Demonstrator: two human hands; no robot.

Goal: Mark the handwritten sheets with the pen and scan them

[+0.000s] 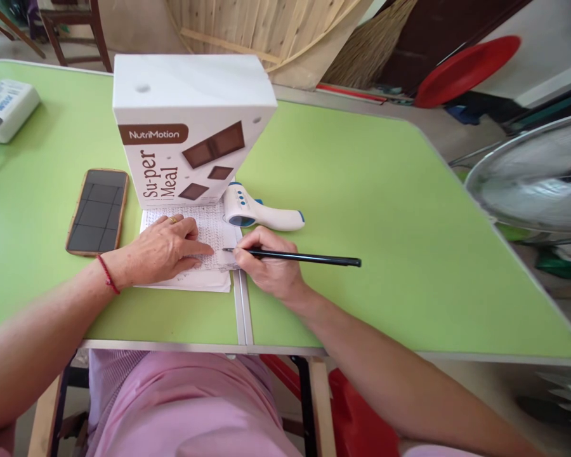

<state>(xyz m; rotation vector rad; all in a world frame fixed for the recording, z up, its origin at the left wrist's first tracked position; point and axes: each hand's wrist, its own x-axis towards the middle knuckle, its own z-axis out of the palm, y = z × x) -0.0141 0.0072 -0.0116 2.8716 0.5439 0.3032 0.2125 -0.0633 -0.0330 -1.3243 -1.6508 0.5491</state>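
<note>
My right hand (271, 265) is closed round a long black pen (309, 257), its tip at the right part of a sheet of paper (209, 222) covered in small handwriting. My left hand (169, 249) lies on the same sheet with fingers apart, the index finger pointing near the pen tip. More sheets (209, 281) show underneath. A white box (195, 82) printed "NutriMotion Su-per Meal" stands upright over the paper's far edge. Touching the box's right side, a white and blue infrared thermometer (266, 212) lies above my right hand.
A smartphone (98, 212) in an orange-brown case lies left of the paper on the green folding table (385, 190). A white device (7, 111) with a cable sits at the far left. A fan (537, 171) stands beyond the right edge; a wooden chair (73, 25) is behind.
</note>
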